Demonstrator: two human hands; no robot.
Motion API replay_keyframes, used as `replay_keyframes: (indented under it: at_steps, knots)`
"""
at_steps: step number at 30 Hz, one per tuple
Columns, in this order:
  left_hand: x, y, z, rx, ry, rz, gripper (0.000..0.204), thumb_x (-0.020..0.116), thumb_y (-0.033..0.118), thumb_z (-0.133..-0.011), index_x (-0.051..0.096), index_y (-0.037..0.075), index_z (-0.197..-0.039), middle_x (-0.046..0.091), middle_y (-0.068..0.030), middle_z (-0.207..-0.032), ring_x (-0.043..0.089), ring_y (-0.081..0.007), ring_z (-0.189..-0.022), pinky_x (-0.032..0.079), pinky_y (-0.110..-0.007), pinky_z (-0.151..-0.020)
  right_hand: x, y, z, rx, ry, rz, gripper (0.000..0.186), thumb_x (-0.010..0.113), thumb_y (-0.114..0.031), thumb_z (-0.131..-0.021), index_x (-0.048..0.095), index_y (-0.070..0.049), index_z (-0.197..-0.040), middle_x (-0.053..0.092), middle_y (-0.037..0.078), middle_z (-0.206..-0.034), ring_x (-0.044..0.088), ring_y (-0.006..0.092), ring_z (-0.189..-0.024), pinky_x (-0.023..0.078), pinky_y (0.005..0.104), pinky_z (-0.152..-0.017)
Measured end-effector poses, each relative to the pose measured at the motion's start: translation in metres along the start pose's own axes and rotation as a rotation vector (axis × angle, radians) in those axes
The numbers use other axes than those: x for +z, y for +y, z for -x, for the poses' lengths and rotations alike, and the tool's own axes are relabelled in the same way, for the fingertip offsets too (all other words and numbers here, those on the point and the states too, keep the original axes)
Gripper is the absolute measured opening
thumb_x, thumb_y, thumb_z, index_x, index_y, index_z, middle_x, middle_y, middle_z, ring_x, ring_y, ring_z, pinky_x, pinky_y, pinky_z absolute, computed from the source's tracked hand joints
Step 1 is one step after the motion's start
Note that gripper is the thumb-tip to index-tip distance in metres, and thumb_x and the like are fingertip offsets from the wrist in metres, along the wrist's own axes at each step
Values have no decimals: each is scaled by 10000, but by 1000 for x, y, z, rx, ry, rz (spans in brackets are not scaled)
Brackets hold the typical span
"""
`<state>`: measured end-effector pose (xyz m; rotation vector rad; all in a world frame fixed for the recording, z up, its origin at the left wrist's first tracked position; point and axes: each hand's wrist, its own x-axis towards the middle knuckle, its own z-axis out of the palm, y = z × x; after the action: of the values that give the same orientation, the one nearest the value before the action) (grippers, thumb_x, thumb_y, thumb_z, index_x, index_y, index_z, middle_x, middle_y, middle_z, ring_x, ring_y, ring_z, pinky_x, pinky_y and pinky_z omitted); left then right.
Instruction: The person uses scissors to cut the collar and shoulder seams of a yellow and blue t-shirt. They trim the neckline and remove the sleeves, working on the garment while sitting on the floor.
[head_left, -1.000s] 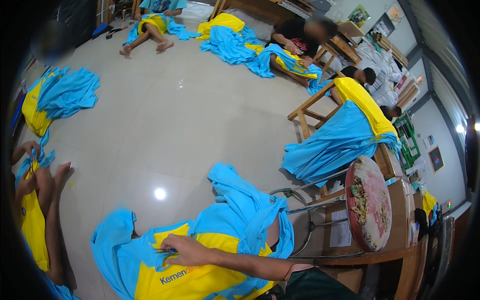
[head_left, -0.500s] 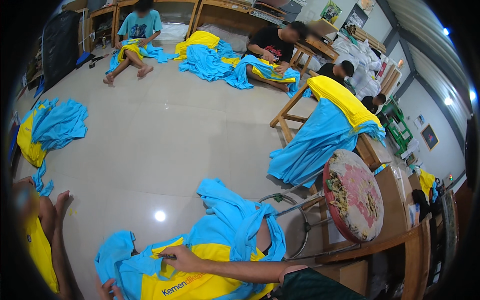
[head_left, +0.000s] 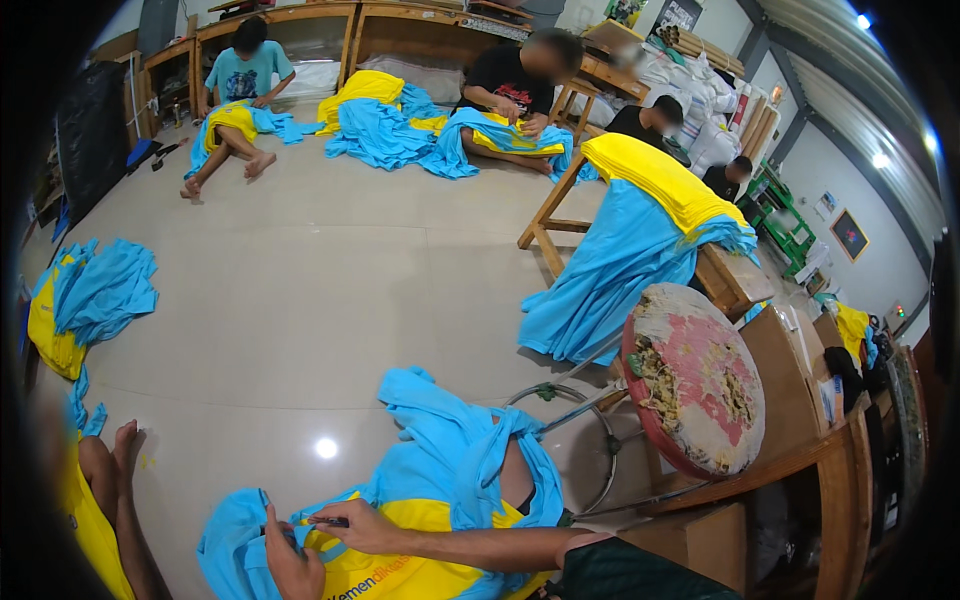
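A blue and yellow shirt lies spread over my lap, with lettering on its yellow part. My left hand is closed on the shirt's blue cloth at the left, fingers pointing up along its edge. Close to its right, my right hand grips a small dark slim tool, its tip pointing left toward the left hand. The kind of tool is too small to make out; it may be thread snips.
A worn round stool stands to my right, before a wooden bench draped with yellow and blue shirts. Another shirt pile lies at the left. A person's legs are at the left edge; others sit farther back.
My left hand has come up and right, from the lower edge to beside the right hand, lifting the blue cloth. My right hand still holds the tool, slightly lower. The view has shifted a little.
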<state>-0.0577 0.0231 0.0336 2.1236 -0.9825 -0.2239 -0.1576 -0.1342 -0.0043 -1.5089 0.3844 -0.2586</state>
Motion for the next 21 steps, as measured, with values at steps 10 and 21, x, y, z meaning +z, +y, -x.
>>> replay_keyframes:
  at_steps: [10,21]
  knots:
    - [-41,8,10,-295,-335,75,674,655,81,-947,401,23,-1569,672,-154,-995,637,-243,-868,530,-372,-803,-2,0,-2,-139,-33,56,220,650,29,-950,711,40,-1161,761,179,-1086,737,292,-975,564,354,-832]
    - [-29,-17,27,-513,-103,773,666,492,-92,-740,515,-20,-1401,709,-88,-898,612,-132,-765,462,-237,-730,-3,-9,-2,6,-104,125,225,590,-150,-1029,697,4,-1152,741,198,-1031,699,364,-920,536,412,-828]
